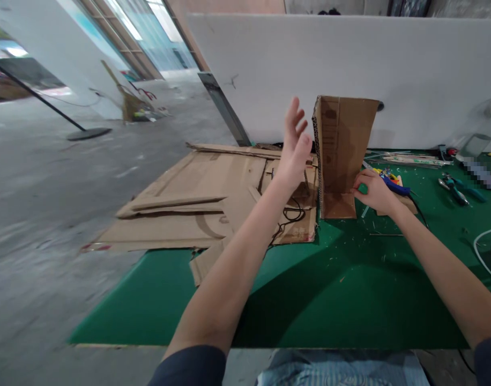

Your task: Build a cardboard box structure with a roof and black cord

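Note:
A tall folded piece of brown cardboard [346,145] stands upright on the green table, with a short flap at its foot and a side wall on its left. At its lower right edge is my right hand [374,190], thumb and fingertips pinched on the cardboard. My left hand [296,147] is raised just left of the cardboard, fingers stretched out and nothing in it; a small gap seems to separate it from the side wall. Beneath my left forearm lie flat cardboard sheets [213,177] and a thin black cable [294,212].
Blue-handled pliers [398,186] lie beyond my right hand. Farther right are green-handled pliers [454,190] and a white cable loop [481,244]. A white panel [350,59] stands behind the green table [310,300]. The cardboard sheets overhang the table's left edge.

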The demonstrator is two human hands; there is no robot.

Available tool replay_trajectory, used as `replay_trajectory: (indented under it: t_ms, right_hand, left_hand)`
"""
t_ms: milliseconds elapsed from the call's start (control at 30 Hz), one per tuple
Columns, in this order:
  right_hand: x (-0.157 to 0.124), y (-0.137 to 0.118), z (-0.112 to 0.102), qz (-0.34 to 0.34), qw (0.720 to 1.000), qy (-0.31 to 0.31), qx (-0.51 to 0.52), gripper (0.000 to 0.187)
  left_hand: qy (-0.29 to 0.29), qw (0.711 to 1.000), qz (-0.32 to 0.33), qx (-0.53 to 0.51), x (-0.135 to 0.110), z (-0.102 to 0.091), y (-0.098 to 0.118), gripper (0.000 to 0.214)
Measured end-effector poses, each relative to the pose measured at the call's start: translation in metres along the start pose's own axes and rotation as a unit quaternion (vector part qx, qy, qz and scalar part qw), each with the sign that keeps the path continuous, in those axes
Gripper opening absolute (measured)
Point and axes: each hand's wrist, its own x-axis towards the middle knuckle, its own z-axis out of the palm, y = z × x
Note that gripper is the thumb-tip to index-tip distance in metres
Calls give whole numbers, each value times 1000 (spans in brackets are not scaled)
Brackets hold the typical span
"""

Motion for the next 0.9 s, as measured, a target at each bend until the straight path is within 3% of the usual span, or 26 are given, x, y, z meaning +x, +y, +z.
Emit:
replay_trajectory:
  t_ms: [67, 167, 233, 300, 367, 433, 600, 800, 900]
  right_hand:
    - [0, -1, -2, 1, 1000, -5, -7, 12]
    - [1, -3, -4, 0, 1000, -8, -13, 13]
    - [1, -5, -5, 1, 1000, -12, -16, 13]
    - [1, -7, -6, 2, 1000, -15, -24, 12]
    - [1, -9, -6, 4, 999, -15, -34, 10]
    - [1, -10, -7, 9, 999, -12, -43, 8]
    - [4, -17, -8, 43, 998, 18, -38, 5]
    - [12, -30, -13, 105, 993, 45, 38, 6]
    - [16, -35, -16, 149, 983, 66, 80, 7]
  left_hand:
    - [16, 1000, -2, 7, 18, -9, 31, 78]
    - [-14, 998, 5, 62, 50, -18, 73, 80]
    - [-78, 986, -2, 148, 69, -19, 91, 64]
    - [-149, 952, -20, 266, 85, -16, 101, 44]
    - [-223, 910, -59, 343, 94, -13, 105, 33]
    - [-248, 891, -62, 374, 97, -9, 106, 29]
    - [-210, 910, -9, 357, 96, -8, 102, 30]
    - [-176, 945, 21, 276, 95, -14, 95, 15]
    - [-170, 954, 29, 246, 87, -17, 100, 28]
